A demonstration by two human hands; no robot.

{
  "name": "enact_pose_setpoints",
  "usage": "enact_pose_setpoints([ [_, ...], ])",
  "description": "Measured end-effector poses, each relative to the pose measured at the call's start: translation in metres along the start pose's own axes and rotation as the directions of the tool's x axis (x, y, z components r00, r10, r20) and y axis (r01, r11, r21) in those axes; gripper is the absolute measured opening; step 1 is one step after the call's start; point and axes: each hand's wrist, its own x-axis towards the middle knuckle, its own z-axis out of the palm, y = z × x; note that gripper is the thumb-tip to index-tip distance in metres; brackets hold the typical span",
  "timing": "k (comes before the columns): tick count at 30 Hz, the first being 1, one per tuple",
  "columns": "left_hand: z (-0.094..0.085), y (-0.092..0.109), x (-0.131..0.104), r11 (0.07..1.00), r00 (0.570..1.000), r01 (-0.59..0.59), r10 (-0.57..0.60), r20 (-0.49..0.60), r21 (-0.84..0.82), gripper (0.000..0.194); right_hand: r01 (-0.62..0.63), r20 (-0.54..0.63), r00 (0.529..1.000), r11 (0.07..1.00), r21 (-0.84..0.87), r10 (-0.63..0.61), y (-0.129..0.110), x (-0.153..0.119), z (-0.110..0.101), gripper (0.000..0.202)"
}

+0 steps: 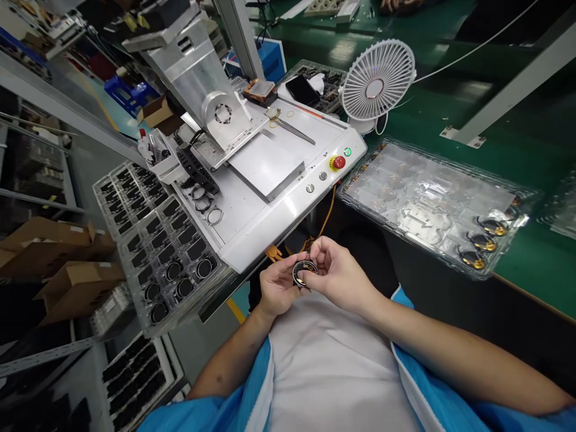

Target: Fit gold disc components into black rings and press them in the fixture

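A small round black part (305, 273) with a gold-coloured inside is held close to my body, below the front edge of the white machine. My left hand (278, 285) grips it by its left rim. The fingers of my right hand (338, 274) are closed on its right side, thumb over its face. A clear tray (423, 204) to the right holds several black-and-gold parts at its near right corner. Another clear tray (166, 264) on the left has round black rings in some pockets.
The white machine (288, 210) with buttons and a metal fixture (220, 117) stands ahead. Tweezers (294, 130) and black rings (215, 215) lie on it. Behind it are a white fan (375, 87) and a phone (302, 90). A slanted metal post (517, 78) rises at right.
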Motion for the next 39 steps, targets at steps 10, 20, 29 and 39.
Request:
enact_pose_setpoints([
  [10,-0.001,-0.002,0.002,0.997,0.996,-0.074,0.074,0.047,0.001,0.067,-0.021,0.029,0.999,0.993,0.114,0.017,0.005,0.006,-0.003,0.039],
  [20,0.002,-0.004,0.001,0.996,0.997,-0.057,0.06,-0.045,0.062,0.055,-0.229,0.132,0.966,0.972,0.053,0.221,0.017,0.018,-0.021,0.055],
  [29,-0.007,-0.01,0.0,0.991,0.974,-0.051,0.077,-0.213,0.126,0.051,-0.21,0.154,0.969,0.971,0.114,0.192,0.028,0.041,-0.001,0.058],
  [39,-0.006,0.012,0.006,0.994,0.977,0.103,-0.109,-0.184,-0.044,0.044,0.141,-0.297,0.938,0.978,-0.152,-0.181,-0.066,0.164,-0.031,0.041],
])
